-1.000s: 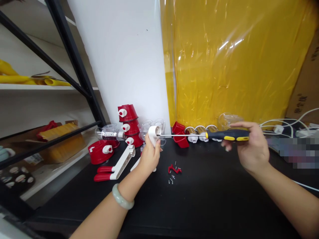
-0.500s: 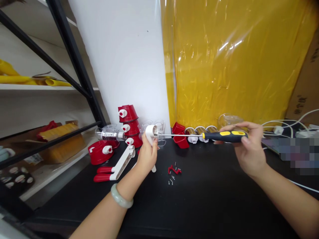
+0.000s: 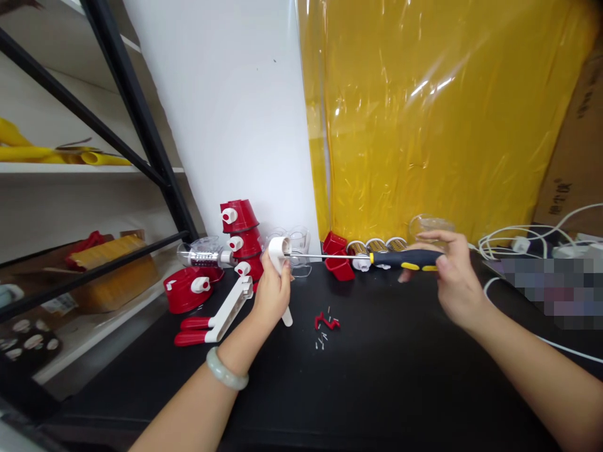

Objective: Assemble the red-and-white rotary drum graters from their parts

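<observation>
My left hand is closed around a white plastic handle, its rounded end up and its lower tip showing below my fingers. In my right hand is a screwdriver with a black and yellow grip, held level by the fingers at its butt end. The shaft runs left, and its tip meets the opening in the handle's rounded end; what sits inside is hidden. Below on the black table lie a small red plastic part and several loose screws.
White handles with red grips lie at left beside a red bowl-shaped part. Red housings stand stacked by the wall. Grater drums and red pieces line the back. White cables spread at right.
The screwdriver's grip has turned, and the fingers of my right hand have shifted around it. Its tip stays at the white handle. The whole view has moved slightly.
</observation>
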### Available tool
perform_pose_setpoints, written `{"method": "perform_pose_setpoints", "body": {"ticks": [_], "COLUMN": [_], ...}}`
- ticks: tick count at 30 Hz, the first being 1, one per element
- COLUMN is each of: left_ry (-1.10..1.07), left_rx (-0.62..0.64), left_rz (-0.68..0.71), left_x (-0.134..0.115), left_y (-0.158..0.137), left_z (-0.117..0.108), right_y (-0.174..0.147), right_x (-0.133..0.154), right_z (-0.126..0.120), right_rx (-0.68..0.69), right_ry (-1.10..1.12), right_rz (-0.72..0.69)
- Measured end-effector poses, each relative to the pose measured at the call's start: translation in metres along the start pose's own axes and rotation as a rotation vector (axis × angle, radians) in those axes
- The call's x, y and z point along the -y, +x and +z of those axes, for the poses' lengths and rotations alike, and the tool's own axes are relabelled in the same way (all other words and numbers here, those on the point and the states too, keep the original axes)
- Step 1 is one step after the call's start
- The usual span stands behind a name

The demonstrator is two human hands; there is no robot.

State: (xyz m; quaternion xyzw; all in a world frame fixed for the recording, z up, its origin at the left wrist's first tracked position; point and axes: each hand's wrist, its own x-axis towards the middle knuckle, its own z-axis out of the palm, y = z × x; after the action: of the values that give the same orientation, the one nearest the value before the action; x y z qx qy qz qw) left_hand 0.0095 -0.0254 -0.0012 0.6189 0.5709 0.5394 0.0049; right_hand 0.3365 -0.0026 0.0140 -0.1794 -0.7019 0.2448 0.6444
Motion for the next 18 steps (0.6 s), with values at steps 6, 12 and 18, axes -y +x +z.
{"method": "perform_pose_setpoints", "body": {"ticks": [6,12,18], "left_ry": [-0.041,-0.031,-0.049], "left_rx": [-0.018,-0.066,-0.068], "left_rz": [-0.019,-0.010,0.025], "left_x": [0.0033,0.0033,-0.0005], "left_y": [0.0031,0.0047,0.0035], "left_z": [-0.0010,-0.0022,-0.0028], "right_y": [-0.0072,-0.0063,-0.0045], "right_x": [-0.0002,0.0054,0.0070], "right_z": [0.0100,0.0061,0.0065], "right_rx": [-0.009,0.048,-0.012], "right_ry": [-0.141,-0.253,-0.251], "right_rz": [-0.090,0.005,0.048]}}
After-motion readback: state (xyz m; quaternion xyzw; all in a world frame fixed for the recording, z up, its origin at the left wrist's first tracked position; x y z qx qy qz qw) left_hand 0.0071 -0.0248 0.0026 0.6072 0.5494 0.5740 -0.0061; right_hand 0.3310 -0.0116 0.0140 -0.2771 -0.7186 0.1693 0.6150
